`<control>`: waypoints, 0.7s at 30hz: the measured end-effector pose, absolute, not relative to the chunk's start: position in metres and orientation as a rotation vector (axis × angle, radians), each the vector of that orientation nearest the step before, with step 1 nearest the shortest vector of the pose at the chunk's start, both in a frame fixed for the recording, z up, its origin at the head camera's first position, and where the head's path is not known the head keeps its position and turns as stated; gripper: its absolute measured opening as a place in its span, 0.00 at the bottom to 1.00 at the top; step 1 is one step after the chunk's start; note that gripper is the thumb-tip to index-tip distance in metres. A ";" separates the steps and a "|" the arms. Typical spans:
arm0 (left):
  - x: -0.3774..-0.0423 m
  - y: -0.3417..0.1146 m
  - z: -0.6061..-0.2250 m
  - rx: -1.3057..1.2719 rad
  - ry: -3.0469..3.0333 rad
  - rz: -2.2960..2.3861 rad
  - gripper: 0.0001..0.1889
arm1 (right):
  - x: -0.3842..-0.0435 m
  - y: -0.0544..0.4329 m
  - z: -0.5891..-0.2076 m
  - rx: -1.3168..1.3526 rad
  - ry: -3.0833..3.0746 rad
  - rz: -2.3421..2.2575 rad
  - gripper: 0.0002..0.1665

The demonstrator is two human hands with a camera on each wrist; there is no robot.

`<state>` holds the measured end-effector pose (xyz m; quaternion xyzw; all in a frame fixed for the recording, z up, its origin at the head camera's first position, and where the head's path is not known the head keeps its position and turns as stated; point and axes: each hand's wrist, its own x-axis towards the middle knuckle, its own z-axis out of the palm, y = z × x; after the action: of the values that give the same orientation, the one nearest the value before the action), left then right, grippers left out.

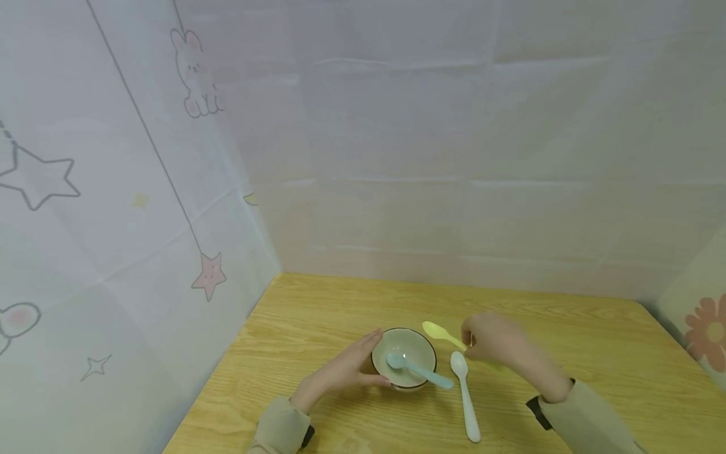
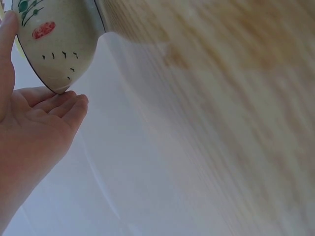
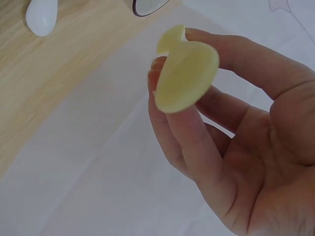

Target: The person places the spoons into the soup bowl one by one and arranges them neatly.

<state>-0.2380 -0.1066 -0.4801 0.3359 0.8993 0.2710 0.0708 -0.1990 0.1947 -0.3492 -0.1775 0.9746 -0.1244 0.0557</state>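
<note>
My left hand [image 1: 346, 370] holds the left side of a cream bowl [image 1: 422, 347] with a dark rim, thumb at the front and fingers toward the back. Painted red and green marks show on the bowl's outside [image 2: 64, 34] in the left wrist view. A light blue spoon [image 1: 422, 371] lies in it, its handle over the right rim. To the right, my right hand [image 1: 501, 340] pinches a yellow spoon [image 1: 435, 330] by its handle; its rounded near end [image 3: 184, 78] faces the right wrist camera. Between bowl and right hand lies a white spoon [image 1: 466, 397].
The wooden table [image 1: 340, 302] carries all these things. Pale printed cloth [image 1: 397, 221] hangs along its far side and left side, and more cloth with a flower [image 1: 711, 331] is at the right.
</note>
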 end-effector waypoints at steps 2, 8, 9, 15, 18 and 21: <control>-0.238 -0.107 -0.480 1.009 2.706 0.816 0.52 | -0.200 0.192 -0.348 -0.554 2.959 -0.371 0.06; -0.237 -0.107 -0.479 1.010 2.705 0.815 0.52 | -0.202 0.183 -0.346 -0.593 2.942 -0.335 0.07; -0.237 -0.107 -0.479 1.010 2.704 0.814 0.52 | -0.203 0.181 -0.345 -0.595 2.935 -0.334 0.06; -0.237 -0.107 -0.479 1.004 2.705 0.808 0.52 | -0.204 0.172 -0.344 -0.627 2.898 -0.337 0.06; -0.238 -0.107 -0.479 1.004 2.704 0.812 0.52 | -0.206 0.169 -0.344 -0.645 2.890 -0.333 0.07; -0.238 -0.107 -0.480 1.005 2.698 0.821 0.52 | -0.209 0.165 -0.344 -0.680 2.888 -0.312 0.07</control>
<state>-0.2384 -0.1067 -0.4797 0.3347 0.8988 0.2734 0.0738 -0.2086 0.1654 -0.3444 -0.2271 0.9651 -0.1042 0.0789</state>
